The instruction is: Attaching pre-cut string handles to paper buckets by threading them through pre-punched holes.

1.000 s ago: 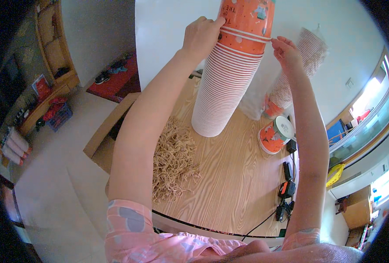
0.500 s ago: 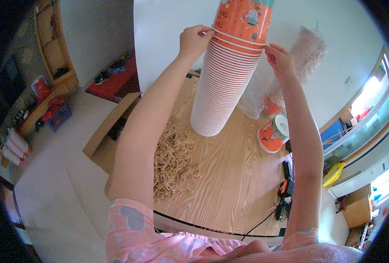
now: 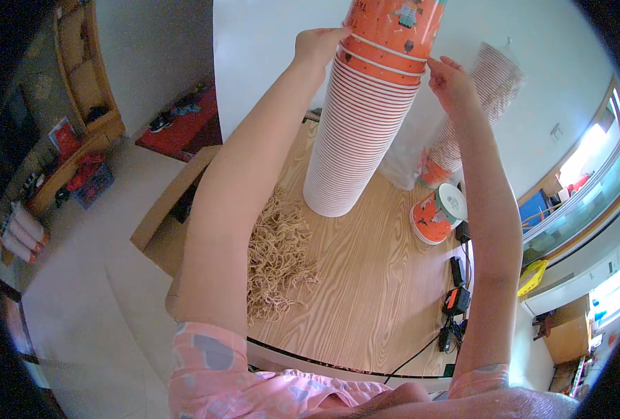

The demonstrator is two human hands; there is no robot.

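Note:
A tall stack of nested, upside-down paper buckets (image 3: 355, 140) rises from the table, mostly showing white rims with red edges. At its top is an orange printed paper bucket (image 3: 393, 31), its upper end cut off by the picture's edge. My left hand (image 3: 322, 47) pinches this bucket's rim on the left. On the right, the fingers of my right hand (image 3: 453, 82) grip the same rim. Below that rim shows an orange band of the bucket underneath. A separate orange bucket (image 3: 432, 218) with a pale green base stands upside down on the table, right of the stack.
Tangled tan strands (image 3: 278, 258) lie on the wooden table (image 3: 365, 300), left of centre. An open cardboard box (image 3: 160, 241) is beside them. Black adapters and cables (image 3: 455, 300) run along the right edge. Behind, another bagged stack of buckets (image 3: 495, 84) leans near the wall.
Both hands have moved slightly up and to the right with the top bucket. More of the orange band beneath its rim now shows.

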